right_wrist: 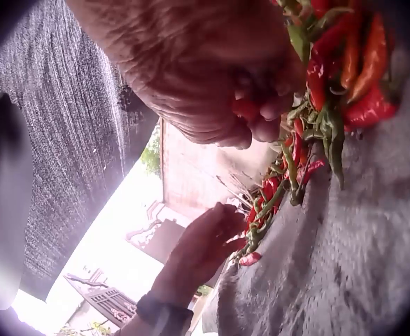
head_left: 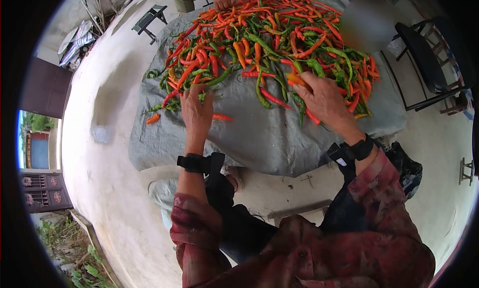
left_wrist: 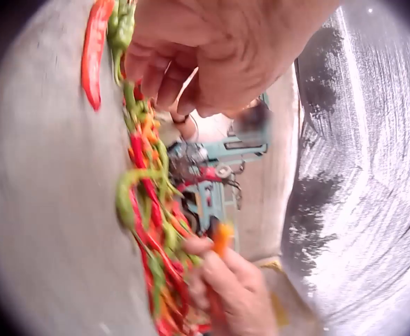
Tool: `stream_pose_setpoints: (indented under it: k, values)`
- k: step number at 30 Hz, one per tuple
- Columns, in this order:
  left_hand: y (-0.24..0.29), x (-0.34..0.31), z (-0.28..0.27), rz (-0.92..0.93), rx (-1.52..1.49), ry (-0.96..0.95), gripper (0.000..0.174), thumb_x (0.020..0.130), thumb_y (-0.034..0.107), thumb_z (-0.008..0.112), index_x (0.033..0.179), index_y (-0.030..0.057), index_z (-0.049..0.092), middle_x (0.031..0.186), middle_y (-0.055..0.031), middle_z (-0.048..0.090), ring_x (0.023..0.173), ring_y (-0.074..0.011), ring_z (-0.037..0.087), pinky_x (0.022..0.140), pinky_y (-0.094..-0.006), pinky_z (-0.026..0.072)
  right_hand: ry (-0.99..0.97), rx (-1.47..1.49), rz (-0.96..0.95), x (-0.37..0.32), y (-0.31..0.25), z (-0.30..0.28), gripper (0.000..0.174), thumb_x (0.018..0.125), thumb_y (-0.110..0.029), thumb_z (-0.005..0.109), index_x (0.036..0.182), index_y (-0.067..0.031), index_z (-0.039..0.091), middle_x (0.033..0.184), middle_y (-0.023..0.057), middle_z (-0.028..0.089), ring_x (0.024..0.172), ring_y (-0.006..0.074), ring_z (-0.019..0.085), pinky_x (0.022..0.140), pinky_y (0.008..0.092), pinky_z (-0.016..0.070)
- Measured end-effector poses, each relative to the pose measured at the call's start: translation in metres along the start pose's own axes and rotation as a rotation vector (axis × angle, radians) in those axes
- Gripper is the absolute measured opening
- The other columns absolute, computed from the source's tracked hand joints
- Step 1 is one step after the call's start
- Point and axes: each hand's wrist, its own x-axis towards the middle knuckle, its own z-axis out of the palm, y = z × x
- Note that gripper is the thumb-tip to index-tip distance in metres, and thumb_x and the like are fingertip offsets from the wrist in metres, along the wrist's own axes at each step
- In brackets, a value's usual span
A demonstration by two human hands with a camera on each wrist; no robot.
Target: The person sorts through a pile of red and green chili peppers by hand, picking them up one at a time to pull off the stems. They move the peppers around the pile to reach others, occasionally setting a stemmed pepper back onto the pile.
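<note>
My right hand pinches an orange chili pepper between thumb and fingers, above the near right side of the pile. The same pepper shows at the right hand's fingertips in the left wrist view. At the pile's near left edge, my left hand reaches down with loosely bent fingers, close by a green pepper. No pepper shows in its grasp. Red, orange and green chili peppers lie heaped on a grey sheet. One orange-red pepper lies apart, right of the left hand.
Across the pile, another person's hand reaches to the peppers. A black chair stands at the right and a small dark stool at the far left. A loose orange pepper piece lies near the sheet's left side.
</note>
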Motion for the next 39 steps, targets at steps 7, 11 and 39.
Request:
stream_pose_setpoints:
  k: [7,11,39]
  values:
    - [-0.074,0.063,0.01,-0.025,0.247,-0.092,0.062,0.081,0.05,0.062,0.122,0.0047,0.053,0.115,-0.0213,0.059,0.11,-0.0373,0.052,0.093,-0.0461,0.04,0.451,-0.287,0.035,0.004,0.011,-0.018,0.044,0.081,-0.013,0.068,0.122,-0.0073,0.054,0.107,0.0114,0.051,0.101,0.031,0.051,0.083,0.0395,0.0485]
    - [-0.061,0.1,0.034,-0.151,0.094,-0.202,0.074,0.078,0.061,0.06,0.127,0.0064,0.05,0.118,-0.0259,0.056,0.108,-0.0403,0.054,0.089,-0.0477,0.0439,0.384,-0.212,-0.034,0.0,0.009,-0.012,0.044,0.078,-0.007,0.069,0.12,-0.0052,0.055,0.108,0.0106,0.048,0.104,0.0301,0.049,0.085,0.0383,0.0474]
    - [0.078,-0.026,-0.019,0.24,-0.265,-0.327,0.035,0.076,0.001,0.061,0.111,0.0079,0.061,0.13,-0.0171,0.049,0.116,-0.0364,0.051,0.097,-0.0428,0.0411,0.331,-0.079,-0.266,-0.012,-0.002,0.002,0.023,0.073,-0.003,0.069,0.094,-0.0016,0.06,0.096,0.0073,0.053,0.091,0.0267,0.055,0.077,0.0372,0.0492]
